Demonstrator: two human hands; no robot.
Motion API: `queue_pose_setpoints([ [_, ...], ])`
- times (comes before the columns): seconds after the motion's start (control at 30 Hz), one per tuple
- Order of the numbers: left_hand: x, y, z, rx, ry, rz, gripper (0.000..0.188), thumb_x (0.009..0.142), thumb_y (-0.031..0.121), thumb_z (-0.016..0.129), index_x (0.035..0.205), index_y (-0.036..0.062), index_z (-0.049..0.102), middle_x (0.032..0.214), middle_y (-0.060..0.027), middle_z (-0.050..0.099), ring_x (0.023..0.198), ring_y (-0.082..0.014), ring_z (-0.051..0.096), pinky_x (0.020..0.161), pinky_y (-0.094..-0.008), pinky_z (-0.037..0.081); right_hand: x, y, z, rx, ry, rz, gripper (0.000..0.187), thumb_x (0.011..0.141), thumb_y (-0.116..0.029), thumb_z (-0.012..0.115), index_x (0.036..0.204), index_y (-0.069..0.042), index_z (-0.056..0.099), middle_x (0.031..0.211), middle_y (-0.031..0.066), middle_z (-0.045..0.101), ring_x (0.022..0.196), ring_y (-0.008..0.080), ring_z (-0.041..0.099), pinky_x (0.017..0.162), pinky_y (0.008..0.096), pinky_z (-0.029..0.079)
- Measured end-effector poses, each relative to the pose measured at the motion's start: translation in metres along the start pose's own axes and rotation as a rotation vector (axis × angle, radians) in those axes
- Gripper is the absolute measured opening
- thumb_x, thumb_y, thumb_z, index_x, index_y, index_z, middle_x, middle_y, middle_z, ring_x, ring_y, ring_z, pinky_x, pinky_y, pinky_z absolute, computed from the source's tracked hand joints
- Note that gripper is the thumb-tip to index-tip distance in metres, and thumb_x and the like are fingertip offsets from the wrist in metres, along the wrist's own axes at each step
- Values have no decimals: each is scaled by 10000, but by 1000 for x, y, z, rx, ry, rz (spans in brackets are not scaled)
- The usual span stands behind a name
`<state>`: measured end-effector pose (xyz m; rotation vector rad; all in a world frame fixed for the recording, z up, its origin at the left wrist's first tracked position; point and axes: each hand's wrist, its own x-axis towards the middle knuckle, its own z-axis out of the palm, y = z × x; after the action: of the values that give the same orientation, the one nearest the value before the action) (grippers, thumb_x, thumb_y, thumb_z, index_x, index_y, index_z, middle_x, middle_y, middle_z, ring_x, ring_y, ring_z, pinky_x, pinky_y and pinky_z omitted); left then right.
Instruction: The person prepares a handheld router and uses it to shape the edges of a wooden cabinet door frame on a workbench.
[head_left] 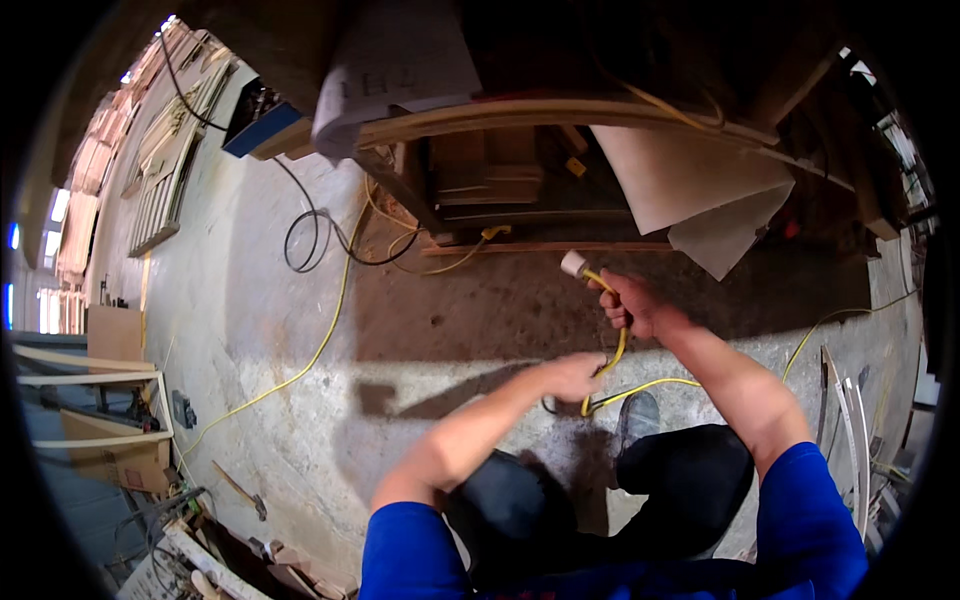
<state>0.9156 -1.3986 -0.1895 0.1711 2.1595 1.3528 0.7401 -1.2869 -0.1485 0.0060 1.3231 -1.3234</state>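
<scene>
A yellow extension cord point(621, 349) runs between my two hands, low over the concrete floor. My right hand point(635, 303) is closed around it just behind its pale, blocky connector end point(573, 263), which points up and left. Lower and to the left, my left hand point(577, 377) has its fingers bent round the cord, partly hidden by the back of the hand. Below that hand the cord bends and runs right past my shoe point(639, 412). A short dark cord end shows beside the bend.
A wooden workbench point(560, 110) with boards beneath stands ahead, and a large paper sheet point(690, 180) hangs from it. Another yellow cord point(318, 357) and a looped black cable point(308, 243) lie left. A hammer point(242, 490) and wood scraps lie lower left; long strips point(850, 440) stand right.
</scene>
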Motion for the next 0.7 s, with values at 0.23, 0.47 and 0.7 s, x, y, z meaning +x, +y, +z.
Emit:
queue_pose_setpoints([
  [0.23, 44, -225, -109, 531, 992, -694, 719, 887, 350, 674, 1472, 29, 406, 1494, -185, 448, 1339, -398, 464, 1115, -593, 335, -66, -30, -3, -109, 214, -146, 278, 1083, -282, 498, 1199, -48, 593, 702, 1, 487, 584, 82, 432, 559, 270, 413],
  [0.47, 76, -214, -134, 310, 1031, -719, 487, 956, 389, 623, 1307, 54, 588, 1282, -163, 610, 1265, -357, 531, 1052, -573, 384, -103, -15, -12, -302, 263, -130, 319, 1099, -280, 499, 1238, -11, 601, 718, -21, 493, 595, 73, 422, 588, 252, 403],
  [0.7, 60, -260, -105, 196, 964, -596, 350, 981, 341, 570, 1163, 55, 658, 1197, -196, 650, 1115, -411, 615, 898, -527, 513, -83, -29, 31, -382, 230, -81, 219, 1037, -288, 590, 1053, -70, 594, 781, -18, 548, 696, 81, 478, 613, 250, 395],
])
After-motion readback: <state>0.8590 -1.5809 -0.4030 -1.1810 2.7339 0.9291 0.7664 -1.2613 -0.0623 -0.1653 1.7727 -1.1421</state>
